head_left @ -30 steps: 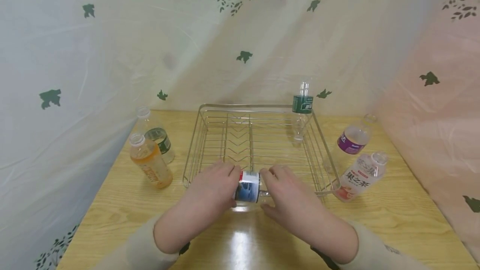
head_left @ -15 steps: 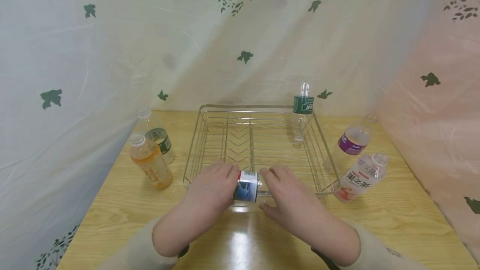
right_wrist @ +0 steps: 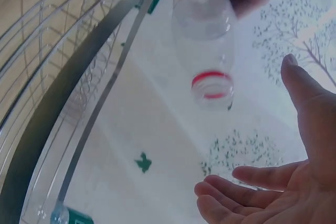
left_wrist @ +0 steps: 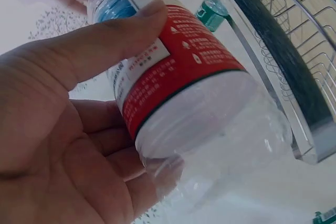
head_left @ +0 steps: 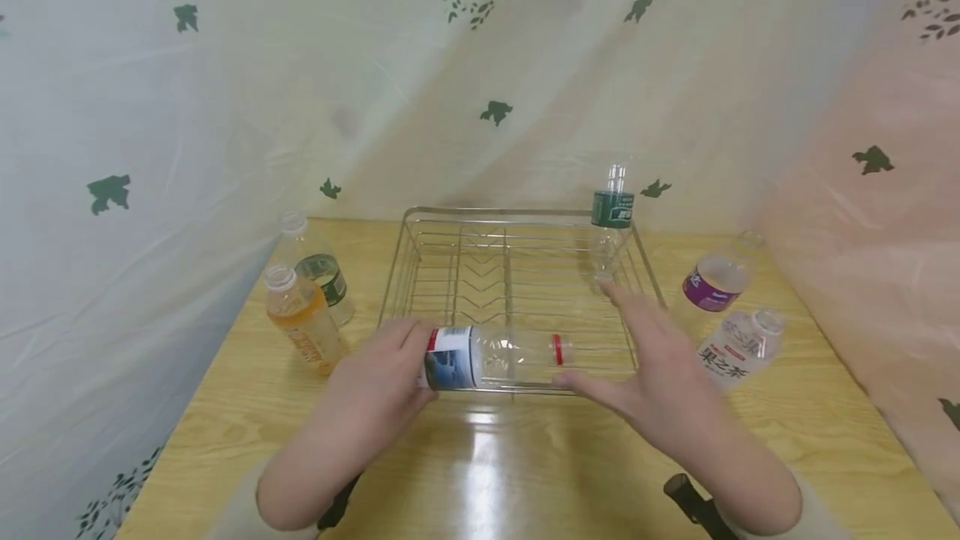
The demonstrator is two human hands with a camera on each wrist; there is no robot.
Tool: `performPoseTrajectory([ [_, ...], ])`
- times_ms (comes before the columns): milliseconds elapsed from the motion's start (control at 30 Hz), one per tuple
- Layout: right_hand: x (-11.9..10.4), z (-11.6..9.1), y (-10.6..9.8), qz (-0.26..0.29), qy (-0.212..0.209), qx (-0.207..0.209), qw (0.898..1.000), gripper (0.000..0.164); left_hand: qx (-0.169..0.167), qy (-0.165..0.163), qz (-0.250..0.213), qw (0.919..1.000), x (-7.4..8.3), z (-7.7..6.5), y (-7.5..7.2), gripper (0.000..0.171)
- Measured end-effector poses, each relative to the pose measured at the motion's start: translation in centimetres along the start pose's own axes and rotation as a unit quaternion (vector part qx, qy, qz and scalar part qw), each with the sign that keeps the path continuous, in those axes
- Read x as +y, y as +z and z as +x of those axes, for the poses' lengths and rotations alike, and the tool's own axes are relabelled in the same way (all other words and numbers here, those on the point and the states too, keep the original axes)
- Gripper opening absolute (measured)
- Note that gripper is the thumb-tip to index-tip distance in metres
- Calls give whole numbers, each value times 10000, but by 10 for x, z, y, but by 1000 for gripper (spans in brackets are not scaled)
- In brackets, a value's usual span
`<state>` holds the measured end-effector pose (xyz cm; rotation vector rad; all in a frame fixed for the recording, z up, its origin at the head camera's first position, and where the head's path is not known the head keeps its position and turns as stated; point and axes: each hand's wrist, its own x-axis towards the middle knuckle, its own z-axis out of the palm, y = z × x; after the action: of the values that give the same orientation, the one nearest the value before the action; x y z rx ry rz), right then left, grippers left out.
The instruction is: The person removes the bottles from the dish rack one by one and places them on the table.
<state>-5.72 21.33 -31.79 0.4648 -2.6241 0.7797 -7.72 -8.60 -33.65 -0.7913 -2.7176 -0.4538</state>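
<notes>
My left hand (head_left: 375,377) grips a clear plastic bottle (head_left: 453,358) round its base end, above the front rail of the wire dish rack (head_left: 480,290). The bottle lies sideways, its neck to the right. In the left wrist view the thumb presses the red part of the label (left_wrist: 178,51), with fingers behind. A red ring (right_wrist: 211,76) circles the neck in the right wrist view, and no cap shows on it. My right hand (head_left: 667,369) is spread beside the neck, apart from it, holding nothing.
A green-labelled bottle (head_left: 612,211) stands in the rack's back right corner. Left of the rack are an orange-tinted bottle (head_left: 303,319) and a green-labelled one (head_left: 322,273). On the right are a purple-labelled bottle (head_left: 711,286) and a fruit-tea bottle (head_left: 738,348). A patterned curtain (head_left: 450,65) hangs behind.
My right hand has let go of the bottle's neck end and moved right, spreading its fingers. My left hand has shifted left with the bottle, whose neck is now exposed.
</notes>
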Motion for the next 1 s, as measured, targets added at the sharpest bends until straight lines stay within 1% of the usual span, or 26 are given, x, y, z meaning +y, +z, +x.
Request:
performPoseTrajectory([
  [67, 5, 0, -5, -39, 27, 181, 9998, 103, 72, -8, -14, 10000, -3, -3, -1, 63],
  [167, 13, 0, -9, -51, 107, 273, 9996, 102, 72, -3, -134, 9999, -6, -6, -2, 65],
  [333, 27, -5, -11, 13, 522, 158, 9985, 102, 13, -117, -342, 9993, -10, -11, -4, 73],
  [433, 35, -10, -11, 19, 775, 66, 9970, 103, 54, -268, -626, 9977, -14, -16, -5, 74],
  [533, 45, -14, -9, 39, 836, 49, 9965, 104, 133, -497, -1017, 9935, -19, -21, -7, 73],
  [633, 55, -20, -7, 124, 933, 20, 9956, 106, 242, -709, -1300, 9887, -26, -25, -10, 72],
  [833, 74, -30, -2, 224, 1397, -109, 9899, 112, 480, -948, -1742, 9790, -37, -34, -11, 71],
  [1000, 82, -35, 4, 337, 1649, -315, 9852, 116, 524, -1310, -1966, 9703, -44, -44, -11, 73],
])
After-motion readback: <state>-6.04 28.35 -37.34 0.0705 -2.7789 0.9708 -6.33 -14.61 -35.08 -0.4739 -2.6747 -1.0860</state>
